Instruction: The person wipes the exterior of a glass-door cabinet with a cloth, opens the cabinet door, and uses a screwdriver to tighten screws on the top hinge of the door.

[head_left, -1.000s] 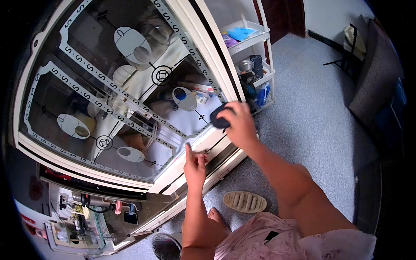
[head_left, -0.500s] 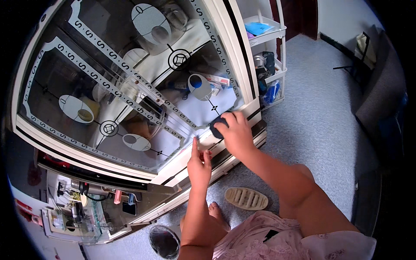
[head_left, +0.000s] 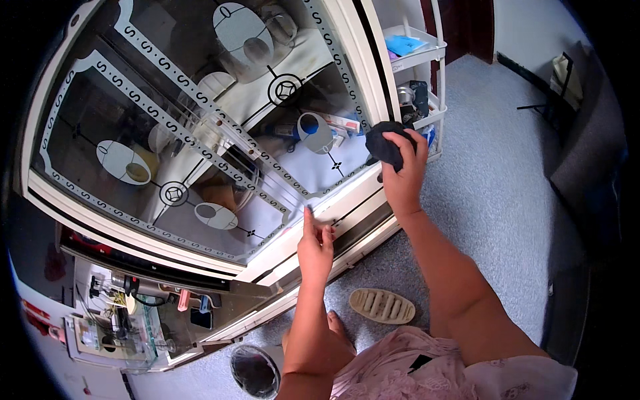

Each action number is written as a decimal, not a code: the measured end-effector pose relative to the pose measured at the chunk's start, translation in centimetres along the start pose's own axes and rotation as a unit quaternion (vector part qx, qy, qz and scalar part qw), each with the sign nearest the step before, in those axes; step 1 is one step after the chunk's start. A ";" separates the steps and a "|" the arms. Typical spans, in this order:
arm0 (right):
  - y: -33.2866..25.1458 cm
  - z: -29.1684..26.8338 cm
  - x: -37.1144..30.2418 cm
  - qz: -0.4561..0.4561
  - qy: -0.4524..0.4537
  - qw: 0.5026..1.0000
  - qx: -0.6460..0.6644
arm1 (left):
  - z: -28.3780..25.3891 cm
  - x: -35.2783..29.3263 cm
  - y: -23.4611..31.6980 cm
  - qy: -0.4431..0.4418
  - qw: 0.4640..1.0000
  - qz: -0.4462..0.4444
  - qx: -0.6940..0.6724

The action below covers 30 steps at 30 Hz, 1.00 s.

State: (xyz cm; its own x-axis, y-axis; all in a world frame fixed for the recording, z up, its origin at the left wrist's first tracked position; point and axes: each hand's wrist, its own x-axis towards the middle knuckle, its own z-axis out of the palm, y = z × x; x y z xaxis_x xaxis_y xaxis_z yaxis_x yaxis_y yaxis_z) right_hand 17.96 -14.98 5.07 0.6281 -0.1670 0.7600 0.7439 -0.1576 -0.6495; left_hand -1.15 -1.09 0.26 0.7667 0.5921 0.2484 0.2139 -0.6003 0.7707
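Note:
My right hand (head_left: 406, 175) grips a crumpled black cloth (head_left: 385, 145) at the right corner of a cabinet's cream-coloured frame. The cabinet has glass sliding doors (head_left: 200, 133) with frosted oval patterns and a patterned border. My left hand (head_left: 315, 251) rests nearer the middle of the lower frame bar (head_left: 357, 198), its index finger stretched toward the glass edge and its other fingers loosely bent, holding nothing. Behind the glass are a clear jug (head_left: 279, 27), white paper and a few small items, partly hidden by the pattern.
Right of the cabinet stands a white shelf cart (head_left: 437, 50) holding a blue packet (head_left: 404, 45). On the grey floor lie a beige ribbed slipper-shaped object (head_left: 382, 306) and a lined bin (head_left: 255, 371). A dark chair (head_left: 590, 140) is at far right. Lower left, a phone (head_left: 201, 319) lies on a counter.
My right hand has moved up and to the right along the frame with the black cloth, reaching the corner. My left hand has stayed nearly in place against the frame.

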 end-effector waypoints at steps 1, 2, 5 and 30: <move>0.0 0.1 -0.1 -0.002 -0.033 0.999 -0.020 | 0.1 0.1 -0.2 0.001 1.000 -0.001 0.000; 0.0 0.3 -0.2 -0.005 -0.067 0.997 -0.040 | 0.2 0.1 -0.5 0.004 1.000 0.005 -0.010; -0.8 0.9 -1.7 -0.064 -0.092 0.992 -0.055 | 0.5 0.3 -0.9 0.007 1.000 0.014 -0.022; -2.1 2.1 -0.4 -0.052 -0.015 0.998 0.007 | 0.3 0.0 -0.2 -0.004 1.000 0.002 -0.008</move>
State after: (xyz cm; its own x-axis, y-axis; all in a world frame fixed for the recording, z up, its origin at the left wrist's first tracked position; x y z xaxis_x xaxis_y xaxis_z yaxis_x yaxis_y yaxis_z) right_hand 16.70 -12.53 6.19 0.5532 -0.1201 0.8243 0.8088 -0.1594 -0.5661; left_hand -1.04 -1.08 -0.06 0.7719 0.5855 0.2476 0.2009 -0.5943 0.7788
